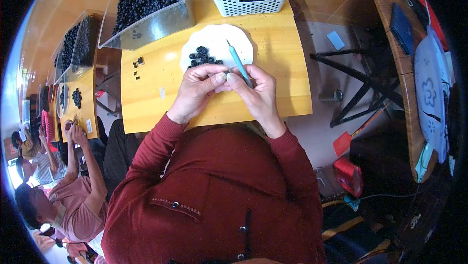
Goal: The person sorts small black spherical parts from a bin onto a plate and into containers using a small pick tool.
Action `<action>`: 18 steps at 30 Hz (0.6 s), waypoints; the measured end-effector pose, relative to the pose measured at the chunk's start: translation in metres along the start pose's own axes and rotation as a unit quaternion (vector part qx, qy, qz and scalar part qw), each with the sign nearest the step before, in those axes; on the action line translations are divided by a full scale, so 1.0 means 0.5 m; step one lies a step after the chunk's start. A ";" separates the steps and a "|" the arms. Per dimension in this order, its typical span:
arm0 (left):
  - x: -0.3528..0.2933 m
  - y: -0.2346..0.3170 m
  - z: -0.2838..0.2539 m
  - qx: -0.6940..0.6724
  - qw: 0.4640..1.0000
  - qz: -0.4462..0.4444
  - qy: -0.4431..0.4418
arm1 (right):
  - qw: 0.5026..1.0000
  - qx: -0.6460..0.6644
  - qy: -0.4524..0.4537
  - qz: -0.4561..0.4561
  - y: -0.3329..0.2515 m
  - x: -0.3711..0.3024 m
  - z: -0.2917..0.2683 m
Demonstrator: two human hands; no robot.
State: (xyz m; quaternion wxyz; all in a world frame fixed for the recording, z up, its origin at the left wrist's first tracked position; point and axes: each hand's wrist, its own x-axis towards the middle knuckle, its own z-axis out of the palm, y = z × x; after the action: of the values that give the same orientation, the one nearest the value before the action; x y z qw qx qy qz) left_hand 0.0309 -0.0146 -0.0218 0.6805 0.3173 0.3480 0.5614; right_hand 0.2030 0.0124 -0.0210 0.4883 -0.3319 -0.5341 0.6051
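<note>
My left hand [199, 87] and my right hand [259, 93] meet at the near edge of a white scalloped plate [222, 32], fingertips pinched together. A slim teal pen-shaped tool [235, 55] with a dark pointed tip lies in my right hand, slanting up and left over the plate. Between the fingertips there seems to be something small, mostly hidden by the thumbs; I cannot make out what. Small round black pieces [201, 55], with holes in some, lie on the plate's left part beside my left hand.
Behind the plate stand a clear plastic bin [161, 31] and a white perforated basket [249, 5], both full of black pieces. A few loose pieces [138, 64] lie on the wooden table [151, 108]. A co-worker [80, 195] handles something at another table, left. Black folding legs [360, 86] stand right.
</note>
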 end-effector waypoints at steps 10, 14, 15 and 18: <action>-0.013 0.001 -0.014 0.044 0.998 0.020 -0.050 | 0.980 0.149 -0.013 0.127 0.000 -0.016 -0.009; -0.011 -0.001 -0.006 0.045 0.997 0.016 -0.056 | 0.980 0.163 0.002 0.117 0.010 -0.022 -0.010; -0.012 0.000 -0.001 0.032 0.998 0.017 -0.051 | 0.982 0.155 0.000 0.112 0.004 -0.022 -0.008; -0.009 -0.001 -0.002 0.036 0.998 0.021 -0.055 | 0.985 0.141 0.000 0.100 -0.005 -0.020 -0.004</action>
State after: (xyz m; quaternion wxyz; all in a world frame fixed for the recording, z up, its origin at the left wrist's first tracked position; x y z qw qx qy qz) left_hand 0.0296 -0.0193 -0.0224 0.6745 0.3791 0.3235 0.5446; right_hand 0.2084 0.0034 -0.0202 0.4673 -0.3111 -0.4080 0.7200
